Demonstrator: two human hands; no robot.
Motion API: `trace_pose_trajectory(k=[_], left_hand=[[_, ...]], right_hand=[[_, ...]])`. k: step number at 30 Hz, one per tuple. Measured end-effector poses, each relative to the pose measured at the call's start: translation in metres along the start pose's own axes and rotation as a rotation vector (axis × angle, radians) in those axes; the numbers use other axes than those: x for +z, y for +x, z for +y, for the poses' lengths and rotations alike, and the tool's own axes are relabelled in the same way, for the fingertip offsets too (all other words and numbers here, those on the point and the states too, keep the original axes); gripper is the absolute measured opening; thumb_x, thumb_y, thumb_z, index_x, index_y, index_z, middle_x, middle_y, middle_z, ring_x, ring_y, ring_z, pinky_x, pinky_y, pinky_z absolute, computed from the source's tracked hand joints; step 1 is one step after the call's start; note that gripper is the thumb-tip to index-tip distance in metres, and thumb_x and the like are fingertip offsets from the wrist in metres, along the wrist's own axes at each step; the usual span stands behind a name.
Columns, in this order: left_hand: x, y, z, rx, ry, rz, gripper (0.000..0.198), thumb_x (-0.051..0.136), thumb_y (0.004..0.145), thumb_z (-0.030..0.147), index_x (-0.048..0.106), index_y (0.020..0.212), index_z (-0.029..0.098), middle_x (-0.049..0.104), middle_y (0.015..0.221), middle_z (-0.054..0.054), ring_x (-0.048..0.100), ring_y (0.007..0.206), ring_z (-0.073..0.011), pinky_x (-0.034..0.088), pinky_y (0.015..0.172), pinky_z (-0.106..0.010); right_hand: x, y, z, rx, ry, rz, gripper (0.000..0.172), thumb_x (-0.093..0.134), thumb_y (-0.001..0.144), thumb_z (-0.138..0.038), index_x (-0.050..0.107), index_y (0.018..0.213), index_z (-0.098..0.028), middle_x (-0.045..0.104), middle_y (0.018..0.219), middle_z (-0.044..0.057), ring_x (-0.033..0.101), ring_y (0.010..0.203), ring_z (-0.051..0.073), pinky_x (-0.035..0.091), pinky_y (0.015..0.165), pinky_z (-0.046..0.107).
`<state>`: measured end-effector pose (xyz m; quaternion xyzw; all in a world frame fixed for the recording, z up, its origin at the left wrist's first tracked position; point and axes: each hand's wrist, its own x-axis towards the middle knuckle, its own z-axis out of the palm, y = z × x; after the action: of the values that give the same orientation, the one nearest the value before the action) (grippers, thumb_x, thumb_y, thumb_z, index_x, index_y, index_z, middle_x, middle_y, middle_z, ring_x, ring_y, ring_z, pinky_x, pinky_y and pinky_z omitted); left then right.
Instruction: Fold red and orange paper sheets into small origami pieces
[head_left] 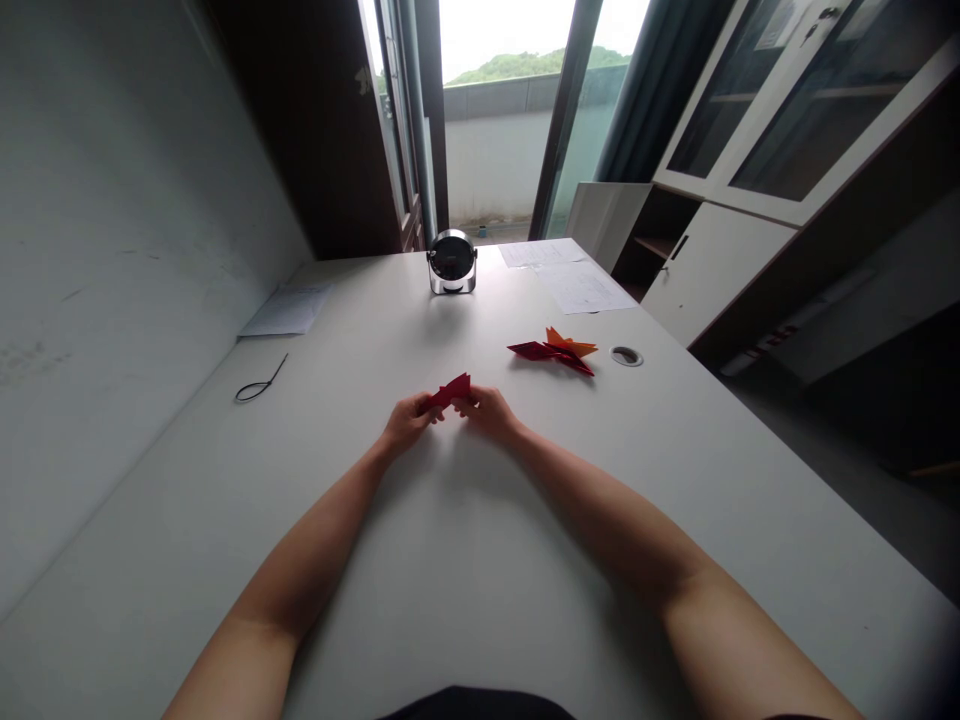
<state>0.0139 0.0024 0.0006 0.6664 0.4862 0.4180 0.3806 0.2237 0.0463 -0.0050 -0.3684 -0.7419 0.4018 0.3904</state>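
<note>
A small piece of folded red paper (451,391) is held between my two hands over the middle of the table. My left hand (408,420) is closed on its left end, with fingers and thumb pinching it. On the other side my right hand (489,411) grips the right end, thumb underneath. Parts of the paper are hidden behind the fingers. Further right, apart from both hands, lie red folded paper pieces (536,350) overlapping an orange folded paper piece (571,343).
The white table (450,580) runs along a wall on the left. A roll of tape (626,356) lies at the right, a looped black cable tie (255,388) at the left. A round black-faced device on a stand (451,262) and paper sheets (589,287) are at the back.
</note>
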Motion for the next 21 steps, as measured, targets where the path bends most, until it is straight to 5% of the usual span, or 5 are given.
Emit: trace_pose_trajectory(k=[21], left_hand=[[0.0006,-0.0024,0.0019,-0.018,0.127,0.003,0.023,0.06,0.089,0.037,0.072,0.096,0.019,0.072,0.075,-0.002,0.064,0.068,-0.0161,0.048,0.068,-0.026]], right_hand=[[-0.0023,-0.001,-0.0026,-0.021,-0.047,0.095,0.026,0.059,0.09,-0.042,0.071,0.096,-0.019,0.07,0.073,0.001,0.062,0.062,0.014,0.047,0.06,0.025]])
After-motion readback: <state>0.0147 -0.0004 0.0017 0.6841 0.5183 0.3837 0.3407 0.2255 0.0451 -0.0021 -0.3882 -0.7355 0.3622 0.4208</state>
